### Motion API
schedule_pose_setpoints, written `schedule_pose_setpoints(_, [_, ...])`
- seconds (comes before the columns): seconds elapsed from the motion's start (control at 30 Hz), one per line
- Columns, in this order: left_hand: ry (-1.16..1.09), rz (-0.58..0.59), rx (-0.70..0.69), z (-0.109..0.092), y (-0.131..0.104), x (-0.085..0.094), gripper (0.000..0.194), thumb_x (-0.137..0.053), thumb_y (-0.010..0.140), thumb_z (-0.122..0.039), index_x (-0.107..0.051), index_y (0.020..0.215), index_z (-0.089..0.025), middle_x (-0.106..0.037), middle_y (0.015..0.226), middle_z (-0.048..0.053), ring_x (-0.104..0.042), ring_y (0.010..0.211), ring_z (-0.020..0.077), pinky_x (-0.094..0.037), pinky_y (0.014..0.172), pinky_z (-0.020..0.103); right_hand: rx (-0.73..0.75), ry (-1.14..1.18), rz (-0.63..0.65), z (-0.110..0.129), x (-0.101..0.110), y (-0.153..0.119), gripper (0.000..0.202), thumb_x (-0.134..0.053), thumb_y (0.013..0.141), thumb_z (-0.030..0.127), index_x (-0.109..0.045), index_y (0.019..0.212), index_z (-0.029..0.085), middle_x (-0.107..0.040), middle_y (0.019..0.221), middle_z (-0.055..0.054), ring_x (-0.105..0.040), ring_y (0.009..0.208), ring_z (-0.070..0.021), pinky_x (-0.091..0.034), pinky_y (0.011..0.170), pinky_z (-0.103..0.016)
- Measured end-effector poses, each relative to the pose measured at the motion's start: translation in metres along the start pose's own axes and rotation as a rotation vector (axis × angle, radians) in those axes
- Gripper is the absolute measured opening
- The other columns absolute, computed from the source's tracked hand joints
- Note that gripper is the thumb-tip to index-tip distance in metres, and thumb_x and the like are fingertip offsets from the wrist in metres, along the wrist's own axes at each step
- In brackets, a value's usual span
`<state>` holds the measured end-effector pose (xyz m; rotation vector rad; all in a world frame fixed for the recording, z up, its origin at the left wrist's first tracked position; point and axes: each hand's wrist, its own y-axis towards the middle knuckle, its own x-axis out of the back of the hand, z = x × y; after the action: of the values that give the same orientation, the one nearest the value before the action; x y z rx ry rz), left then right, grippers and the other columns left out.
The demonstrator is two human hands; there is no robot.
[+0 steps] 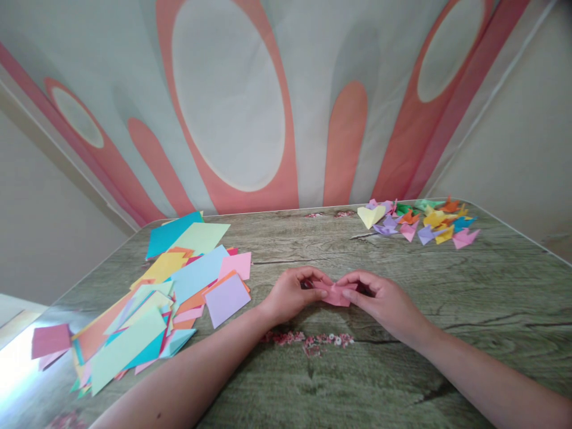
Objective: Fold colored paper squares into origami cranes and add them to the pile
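Between my two hands is a small folded piece of pink paper (336,294), held just above the middle of the table. My left hand (295,293) pinches its left side, thumb in front and fingers behind. On the opposite side, my right hand (379,295) grips the paper the same way. The paper has a raised fold near its centre, and its outer corners are partly hidden by my fingers.
Loose coloured paper sheets (127,351) are heaped on the left of the wood-patterned table (286,387). Several folded paper figures (435,219) cluster at the back right, with a pale yellow heart shape (370,216) beside them. A patterned backdrop (308,119) stands behind the table.
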<state>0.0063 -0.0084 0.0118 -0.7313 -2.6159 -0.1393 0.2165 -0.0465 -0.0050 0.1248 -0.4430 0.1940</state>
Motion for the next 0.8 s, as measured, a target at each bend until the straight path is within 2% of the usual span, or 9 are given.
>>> schedule_pose_setpoints(0.13, [0.012,-0.002,-0.017,-0.002,-0.001,-0.004,0.02,-0.07,0.075,-0.025,-0.069,0.092,-0.015,-0.07,0.082,0.001,-0.061,0.074,0.0131,-0.045,0.072,0.022,-0.029,0.014,0.014,0.004,-0.003,0.0,0.019,-0.063,0.079,0.029,-0.066,0.098,0.023,-0.071,0.092,-0.001,-0.064,0.083,-0.0183,-0.047,0.077,-0.03])
schedule_pose_setpoints(0.3, [0.173,-0.095,-0.108,-0.005,-0.001,-0.006,0.016,-0.069,0.076,-0.024,-0.07,0.091,-0.019,-0.071,0.086,0.0,-0.064,0.08,0.014,-0.046,0.077,0.023,-0.016,0.059,0.008,0.001,-0.004,0.001,0.018,-0.06,0.081,0.029,-0.066,0.097,0.022,-0.071,0.097,-0.003,-0.066,0.086,-0.0185,-0.05,0.08,-0.031])
schedule_pose_setpoints(0.47, [0.27,-0.119,-0.236,0.002,0.0,-0.003,0.017,-0.066,0.08,-0.024,-0.07,0.096,-0.021,-0.072,0.091,0.001,-0.065,0.085,0.0153,-0.046,0.081,0.025,0.041,0.026,-0.033,-0.002,-0.005,0.002,0.019,-0.059,0.083,0.03,-0.065,0.101,0.023,-0.07,0.098,-0.003,-0.065,0.09,-0.0197,-0.05,0.083,-0.034])
schedule_pose_setpoints(0.63, [0.284,-0.113,-0.274,0.006,0.001,-0.003,0.017,-0.065,0.081,-0.024,-0.07,0.097,-0.021,-0.072,0.09,0.002,-0.065,0.085,0.0151,-0.047,0.08,0.025,0.152,-0.077,-0.05,-0.004,-0.006,0.003,0.016,-0.058,0.086,0.028,-0.068,0.098,0.024,-0.067,0.095,-0.004,-0.064,0.089,-0.0196,-0.049,0.081,-0.033])
schedule_pose_setpoints(0.8, [0.291,-0.1,-0.303,0.009,0.003,-0.001,0.014,-0.064,0.082,-0.021,-0.072,0.093,-0.021,-0.071,0.092,0.003,-0.065,0.087,0.0156,-0.047,0.083,0.026,0.205,-0.079,-0.036,-0.007,-0.007,0.002,0.017,-0.058,0.087,0.027,-0.069,0.099,0.024,-0.066,0.093,-0.004,-0.064,0.087,-0.0185,-0.05,0.079,-0.03])
